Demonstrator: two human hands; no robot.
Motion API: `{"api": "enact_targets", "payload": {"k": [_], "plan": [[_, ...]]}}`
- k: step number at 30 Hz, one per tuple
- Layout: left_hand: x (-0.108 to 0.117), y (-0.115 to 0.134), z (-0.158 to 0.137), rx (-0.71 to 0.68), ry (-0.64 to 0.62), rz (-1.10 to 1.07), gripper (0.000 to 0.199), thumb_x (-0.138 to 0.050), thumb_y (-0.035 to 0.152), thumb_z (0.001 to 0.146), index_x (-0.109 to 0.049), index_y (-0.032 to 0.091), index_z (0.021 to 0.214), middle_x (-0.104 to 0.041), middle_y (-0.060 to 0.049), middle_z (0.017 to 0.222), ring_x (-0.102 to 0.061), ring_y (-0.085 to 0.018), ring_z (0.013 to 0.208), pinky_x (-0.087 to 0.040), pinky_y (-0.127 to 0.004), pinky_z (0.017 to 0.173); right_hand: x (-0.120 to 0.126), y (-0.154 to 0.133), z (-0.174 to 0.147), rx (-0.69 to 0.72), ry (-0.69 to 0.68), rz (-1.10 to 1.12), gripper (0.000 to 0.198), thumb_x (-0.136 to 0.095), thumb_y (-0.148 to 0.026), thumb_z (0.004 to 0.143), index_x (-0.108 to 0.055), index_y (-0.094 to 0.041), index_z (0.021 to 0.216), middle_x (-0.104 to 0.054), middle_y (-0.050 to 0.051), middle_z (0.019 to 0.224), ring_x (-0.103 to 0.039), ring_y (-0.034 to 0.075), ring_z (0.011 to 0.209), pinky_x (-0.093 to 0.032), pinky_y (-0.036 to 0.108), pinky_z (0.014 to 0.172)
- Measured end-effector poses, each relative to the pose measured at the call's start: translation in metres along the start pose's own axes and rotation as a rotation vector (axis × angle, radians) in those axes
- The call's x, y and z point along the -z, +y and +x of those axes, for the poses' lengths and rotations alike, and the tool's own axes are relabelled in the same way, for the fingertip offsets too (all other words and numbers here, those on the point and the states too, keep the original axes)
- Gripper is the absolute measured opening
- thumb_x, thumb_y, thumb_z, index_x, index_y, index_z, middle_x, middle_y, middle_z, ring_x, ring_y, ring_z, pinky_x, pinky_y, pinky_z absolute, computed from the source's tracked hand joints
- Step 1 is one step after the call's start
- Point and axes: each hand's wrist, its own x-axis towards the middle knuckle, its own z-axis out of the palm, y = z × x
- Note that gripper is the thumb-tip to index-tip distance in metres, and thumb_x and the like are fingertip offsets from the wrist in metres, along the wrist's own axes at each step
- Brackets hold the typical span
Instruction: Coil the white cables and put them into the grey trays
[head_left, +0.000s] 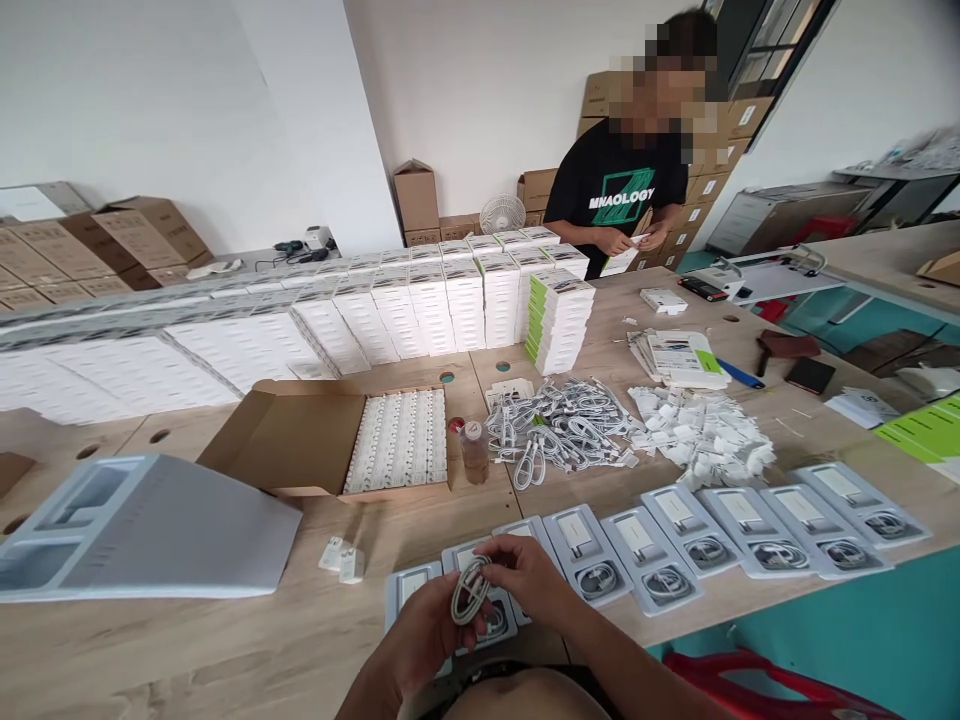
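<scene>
Head view: both hands low centre, over the near edge of the counter (247, 640). Left hand (420, 625) and right hand (525, 575) hold one coiled white cable (469, 592) between them. Left fingers curled under the coil, right fingers pinched on its top, so both sets clamped on the cable. Cable sits just above a white tray (487, 610) at the near end of a tray row (720, 530) running right along the counter edge. Trays further right already hold a charger and a coiled cable each.

Behind the hands: small bottle (473, 450) upright, a loose cable pile (559, 425) to its right, then a heap of white plugs (705, 430). Two loose plugs (342, 558) lie left of the hands. Open carton (300, 440) w/ rows of white parts inside, left of the bottle. Stack of empty trays (142, 530) far left.

Long wall of white retail boxes (360, 310) across the back of the counter. Flat printed sleeves (682, 358) on the right.

Another person in a black T-shirt (619, 190) stands at the far side, hands together on a small white item; can't tell what it is.
</scene>
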Motion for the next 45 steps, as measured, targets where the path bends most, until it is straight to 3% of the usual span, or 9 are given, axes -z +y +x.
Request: {"api": "enact_targets", "payload": {"k": [7,14,23,26,30,37,40,43,45], "plan": [[-0.003,-0.010,0.004,-0.020,0.064,-0.026,0.039,-0.055,0.047,0.086,-0.052,0.013,0.104,-0.065,-0.009,0.083,-0.059,-0.011,0.060,-0.043,-0.018,0.049,0.001,0.006,-0.005,-0.020,0.068,-0.092,0.018,-0.064,-0.022,0.075,-0.070,-0.013,0.090,-0.069,0.005,0.077,-0.062,0.015,0.068,-0.048,0.025,0.064],[-0.004,-0.020,0.012,-0.012,0.121,0.037,0.047,-0.052,0.060,0.083,-0.051,0.015,0.097,-0.063,-0.005,0.073,-0.054,-0.009,0.049,-0.037,-0.017,0.042,-0.005,-0.002,-0.012,0.036,-0.036,-0.107,0.013,-0.059,-0.020,0.078,-0.068,-0.015,0.086,-0.066,0.003,0.072,-0.063,0.014,0.057,-0.048,0.023,0.055],[0.000,-0.005,0.004,0.042,0.075,-0.074,0.038,-0.060,0.046,0.083,-0.052,0.016,0.106,-0.066,-0.007,0.087,-0.064,-0.011,0.069,-0.049,-0.021,0.064,-0.009,0.000,-0.005,-0.092,-0.066,-0.045,0.016,-0.059,-0.024,0.076,-0.067,-0.014,0.085,-0.067,0.003,0.068,-0.062,0.013,0.057,-0.044,0.020,0.051],[0.022,-0.003,-0.007,-0.027,0.118,0.207,0.036,-0.060,0.045,0.082,-0.051,0.019,0.105,-0.066,-0.007,0.098,-0.066,-0.017,0.086,-0.053,-0.027,0.074,-0.015,0.020,-0.001,-0.166,-0.051,-0.207,0.023,-0.055,-0.029,0.079,-0.062,-0.012,0.092,-0.069,0.006,0.077,-0.064,0.014,0.061,-0.047,0.021,0.054],[0.072,-0.016,-0.020,-0.132,0.379,0.753,0.040,-0.057,0.052,0.080,-0.063,0.016,0.096,-0.068,-0.008,0.091,-0.063,-0.019,0.085,-0.051,-0.028,0.072,-0.037,0.051,0.008,-0.161,-0.167,-0.464,0.022,-0.051,-0.027,0.080,-0.064,-0.013,0.091,-0.070,0.005,0.076,-0.066,0.014,0.067,-0.046,0.020,0.057],[0.139,-0.073,-0.040,-0.308,0.700,1.011,0.041,-0.053,0.050,0.081,-0.069,0.022,0.105,-0.060,-0.011,0.116,-0.053,-0.027,0.113,-0.046,-0.043,0.099,-0.090,0.096,0.027,0.013,-0.283,-0.917,0.014,-0.059,-0.024,0.075,-0.070,-0.017,0.081,-0.070,0.006,0.084,-0.064,0.021,0.082,-0.043,0.028,0.074],[0.154,-0.099,-0.049,-0.443,0.666,1.228,0.039,-0.052,0.042,0.085,-0.065,0.026,0.118,-0.056,-0.010,0.128,-0.048,-0.027,0.124,-0.042,-0.047,0.106,-0.103,0.112,0.029,0.109,-0.342,-1.089,0.016,-0.056,-0.025,0.080,-0.068,-0.014,0.081,-0.067,0.008,0.085,-0.061,0.022,0.085,-0.042,0.030,0.074],[0.166,-0.116,-0.052,-0.584,0.524,1.523,0.040,-0.047,0.032,0.089,-0.059,0.030,0.127,-0.056,-0.008,0.133,-0.051,-0.024,0.123,-0.048,-0.042,0.102,-0.107,0.120,0.027,0.212,-0.385,-1.227,0.017,-0.053,-0.024,0.085,-0.066,-0.012,0.085,-0.064,0.010,0.089,-0.058,0.023,0.090,-0.042,0.032,0.078],[0.174,-0.121,-0.050,-0.650,0.514,1.620,0.041,-0.046,0.027,0.090,-0.057,0.030,0.129,-0.058,-0.007,0.131,-0.053,-0.023,0.120,-0.050,-0.040,0.100,-0.107,0.120,0.023,0.275,-0.405,-1.298,0.018,-0.048,-0.020,0.090,-0.064,-0.012,0.088,-0.062,0.011,0.091,-0.056,0.022,0.091,-0.041,0.033,0.080]]}}
